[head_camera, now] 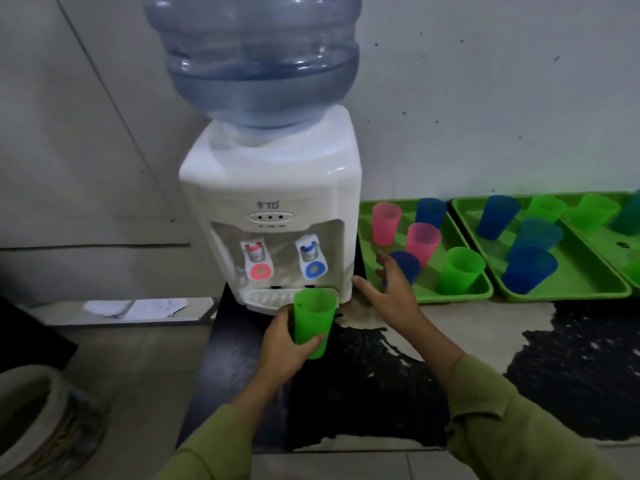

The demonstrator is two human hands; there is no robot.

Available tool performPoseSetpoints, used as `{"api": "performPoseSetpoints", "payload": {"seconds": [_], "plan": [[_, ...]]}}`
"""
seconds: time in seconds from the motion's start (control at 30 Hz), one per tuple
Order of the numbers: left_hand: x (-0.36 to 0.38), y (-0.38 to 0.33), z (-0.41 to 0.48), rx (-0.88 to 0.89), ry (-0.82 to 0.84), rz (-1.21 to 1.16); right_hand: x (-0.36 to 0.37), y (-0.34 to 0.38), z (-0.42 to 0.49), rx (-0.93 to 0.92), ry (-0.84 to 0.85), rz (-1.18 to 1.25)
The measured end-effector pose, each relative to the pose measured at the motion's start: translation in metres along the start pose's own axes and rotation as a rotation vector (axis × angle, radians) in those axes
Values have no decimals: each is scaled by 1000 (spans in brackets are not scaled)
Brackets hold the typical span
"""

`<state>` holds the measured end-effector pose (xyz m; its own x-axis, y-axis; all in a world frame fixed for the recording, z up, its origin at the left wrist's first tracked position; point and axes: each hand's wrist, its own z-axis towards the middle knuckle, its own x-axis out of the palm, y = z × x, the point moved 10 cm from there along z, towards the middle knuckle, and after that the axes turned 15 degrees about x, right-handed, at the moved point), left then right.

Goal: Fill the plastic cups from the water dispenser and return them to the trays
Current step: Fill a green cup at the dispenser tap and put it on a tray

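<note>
Well, left hand point(284, 344) has its grip wrapped round the green cup point(313, 320), thumb one side, fingers the other. Cup is upright, just in front of the drip tray point(266, 297) of the water dispenser point(270, 181), lower than the blue tap point(311, 259) but not under it yet. Can't tell if there's water in it.

Risk 1: working the tap w/ the cup this far fwd would send water onto the drip tray or the bench point(363, 368).

Risk 2: going to the red tap point(256, 261) instead, prob. hot, bad for thin plastic.

Right hand point(394, 289) has a wide grip, fingers spread, holding nothing, at the near corner of the nearest tray point(460, 296), right by the dark blue cup point(407, 265); touching or not, can't tell. Cups there stand close, so a careless reach could tip one.

Also, squeezing a full cup = spill.
</note>
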<state>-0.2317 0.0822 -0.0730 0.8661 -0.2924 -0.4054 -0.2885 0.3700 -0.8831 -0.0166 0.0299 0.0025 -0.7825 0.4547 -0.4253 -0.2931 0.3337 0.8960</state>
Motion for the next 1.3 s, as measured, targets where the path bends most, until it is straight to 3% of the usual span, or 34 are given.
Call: {"api": "performPoseSetpoints", "payload": {"seconds": [0.3, 0.5, 0.67, 1.03, 1.13, 1.3], "plan": [[-67, 53, 28, -139, -128, 94, 33, 6, 14, 21, 17, 36], [-77, 52, 47, -93, -110, 57, 41, 0, 13, 48, -19, 93], [-82, 56, 64, -41, -127, -2, 47, 1, 9, 40, -96, -51], [-88, 80, 81, 30, -88, -26, 123, 45, 2, -114, 191, -301], [-89, 80, 82, 61, -57, 15, 144, 65, 9, -158, 194, -378], [-88, 80, 82, 96, -17, 59, 169, 78, 25, -78, 231, -380]]}}
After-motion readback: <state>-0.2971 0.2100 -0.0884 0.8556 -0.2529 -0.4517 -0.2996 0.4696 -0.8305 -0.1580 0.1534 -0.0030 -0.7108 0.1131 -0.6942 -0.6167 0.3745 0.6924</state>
